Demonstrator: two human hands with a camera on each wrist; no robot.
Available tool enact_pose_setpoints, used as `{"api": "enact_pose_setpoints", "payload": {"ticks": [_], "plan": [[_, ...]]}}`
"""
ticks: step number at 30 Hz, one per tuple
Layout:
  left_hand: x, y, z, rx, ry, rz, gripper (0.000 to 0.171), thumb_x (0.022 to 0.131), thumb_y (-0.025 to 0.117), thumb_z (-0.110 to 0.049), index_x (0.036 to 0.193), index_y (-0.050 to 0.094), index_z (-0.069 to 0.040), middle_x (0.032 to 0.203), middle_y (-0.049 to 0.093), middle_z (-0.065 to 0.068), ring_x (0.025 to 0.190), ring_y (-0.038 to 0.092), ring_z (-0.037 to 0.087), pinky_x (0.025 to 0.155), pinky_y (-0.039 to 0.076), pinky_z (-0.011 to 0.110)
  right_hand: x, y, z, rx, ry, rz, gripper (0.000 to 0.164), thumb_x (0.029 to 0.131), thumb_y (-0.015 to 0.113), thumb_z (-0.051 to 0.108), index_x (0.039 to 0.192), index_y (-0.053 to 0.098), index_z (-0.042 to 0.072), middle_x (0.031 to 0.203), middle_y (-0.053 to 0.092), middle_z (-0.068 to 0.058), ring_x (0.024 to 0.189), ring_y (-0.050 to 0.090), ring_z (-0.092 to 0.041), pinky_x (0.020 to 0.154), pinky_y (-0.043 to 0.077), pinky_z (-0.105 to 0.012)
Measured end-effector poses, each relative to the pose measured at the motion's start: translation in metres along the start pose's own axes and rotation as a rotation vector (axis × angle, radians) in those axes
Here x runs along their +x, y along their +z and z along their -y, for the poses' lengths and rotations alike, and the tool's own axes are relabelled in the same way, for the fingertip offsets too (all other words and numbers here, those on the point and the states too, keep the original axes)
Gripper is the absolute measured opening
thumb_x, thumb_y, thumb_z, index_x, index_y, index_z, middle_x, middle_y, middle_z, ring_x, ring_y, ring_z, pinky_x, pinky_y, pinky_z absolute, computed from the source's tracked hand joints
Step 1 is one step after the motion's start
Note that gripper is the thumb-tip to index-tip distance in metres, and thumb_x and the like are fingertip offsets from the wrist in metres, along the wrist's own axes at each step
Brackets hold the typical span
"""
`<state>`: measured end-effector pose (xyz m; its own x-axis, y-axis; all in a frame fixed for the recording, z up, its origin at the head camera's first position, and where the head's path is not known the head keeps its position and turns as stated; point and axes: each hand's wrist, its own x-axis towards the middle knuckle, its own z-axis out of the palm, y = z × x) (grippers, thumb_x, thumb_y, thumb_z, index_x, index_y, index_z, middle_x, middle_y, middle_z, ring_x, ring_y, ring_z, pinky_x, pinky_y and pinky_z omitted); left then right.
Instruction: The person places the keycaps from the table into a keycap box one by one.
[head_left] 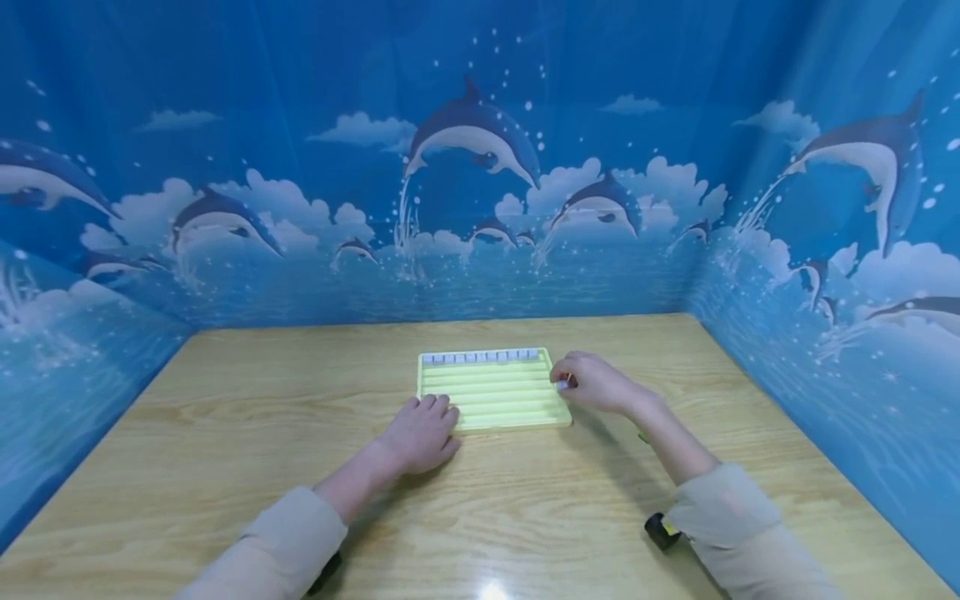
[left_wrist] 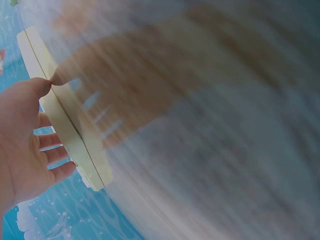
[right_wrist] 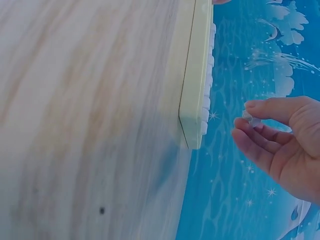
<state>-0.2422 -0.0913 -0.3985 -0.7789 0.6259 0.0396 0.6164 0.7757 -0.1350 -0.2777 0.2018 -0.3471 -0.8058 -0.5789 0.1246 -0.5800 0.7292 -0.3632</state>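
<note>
A pale green tray (head_left: pixel 495 402) with ridged rows lies on the table. White blocks (head_left: pixel 481 357) stand in a line along its far row; in the right wrist view their white tops (right_wrist: pixel 206 102) show above the tray's wall. My left hand (head_left: pixel 423 433) rests on the tray's near left corner, thumb along the front wall (left_wrist: pixel 65 120) and fingers extended over the rim. Off the tray's right side, my right hand (head_left: pixel 596 383) pinches a small white block (right_wrist: pixel 251 119) between thumb and fingertips, raised above tray height.
The tray sits mid-table on a light wooden top (head_left: pixel 262 392). A blue curtain (head_left: pixel 360 275) printed with dolphins closes off the back and both sides. Near the right forearm is a black object (head_left: pixel 662 531), and a small green bit (head_left: pixel 643 437) shows beside that wrist.
</note>
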Motion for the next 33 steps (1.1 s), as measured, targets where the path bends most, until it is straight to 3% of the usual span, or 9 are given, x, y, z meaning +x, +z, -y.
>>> {"api": "enact_pose_setpoints", "payload": {"ticks": [5, 13, 20, 28, 33], "plan": [[-0.001, -0.001, -0.001, 0.005, -0.001, -0.001, 0.046, 0.094, 0.049, -0.039, 0.121, 0.054, -0.003, 0.115, 0.051, 0.013, 0.107, 0.048, 0.027, 0.091, 0.04, 0.042, 0.005, 0.003, 0.0, -0.009, -0.046, -0.015, 0.019, 0.08, 0.06, -0.006, 0.098, 0.068, -0.003, 0.087, 0.059, -0.007, 0.076, 0.052, -0.017, 0.066, 0.046, -0.028], [-0.002, -0.003, -0.002, -0.007, -0.007, 0.01, 0.047, 0.094, 0.049, -0.039, 0.123, 0.053, -0.002, 0.118, 0.05, 0.014, 0.11, 0.047, 0.028, 0.093, 0.039, 0.043, 0.015, 0.004, 0.008, 0.015, 0.017, 0.029, 0.02, 0.085, 0.059, -0.002, 0.104, 0.065, -0.003, 0.1, 0.062, -0.011, 0.079, 0.056, -0.015, 0.068, 0.048, -0.029], [-0.001, -0.001, -0.001, 0.001, -0.002, 0.009, 0.046, 0.094, 0.048, -0.039, 0.123, 0.053, -0.003, 0.117, 0.05, 0.013, 0.109, 0.047, 0.027, 0.092, 0.04, 0.043, 0.029, 0.009, 0.016, -0.008, -0.019, 0.024, 0.012, 0.083, 0.064, 0.002, 0.095, 0.064, -0.001, 0.089, 0.063, -0.005, 0.077, 0.057, -0.013, 0.068, 0.048, -0.028], [0.0, 0.002, 0.0, 0.011, 0.004, -0.01, 0.044, 0.094, 0.048, -0.04, 0.12, 0.054, -0.004, 0.113, 0.051, 0.011, 0.105, 0.048, 0.026, 0.089, 0.041, 0.041, 0.045, 0.016, 0.029, -0.044, 0.033, 0.043, 0.01, 0.084, 0.068, 0.015, 0.085, 0.062, 0.007, 0.073, 0.055, 0.002, 0.065, 0.045, -0.011, 0.059, 0.039, -0.027], [0.0, 0.002, 0.0, 0.008, 0.003, -0.009, 0.046, 0.094, 0.048, -0.04, 0.121, 0.054, -0.003, 0.114, 0.051, 0.012, 0.106, 0.048, 0.026, 0.089, 0.041, 0.042, 0.052, 0.022, 0.033, -0.053, 0.056, 0.031, 0.011, 0.083, 0.069, 0.016, 0.085, 0.062, 0.008, 0.077, 0.058, 0.002, 0.064, 0.047, -0.01, 0.062, 0.043, -0.026]]}}
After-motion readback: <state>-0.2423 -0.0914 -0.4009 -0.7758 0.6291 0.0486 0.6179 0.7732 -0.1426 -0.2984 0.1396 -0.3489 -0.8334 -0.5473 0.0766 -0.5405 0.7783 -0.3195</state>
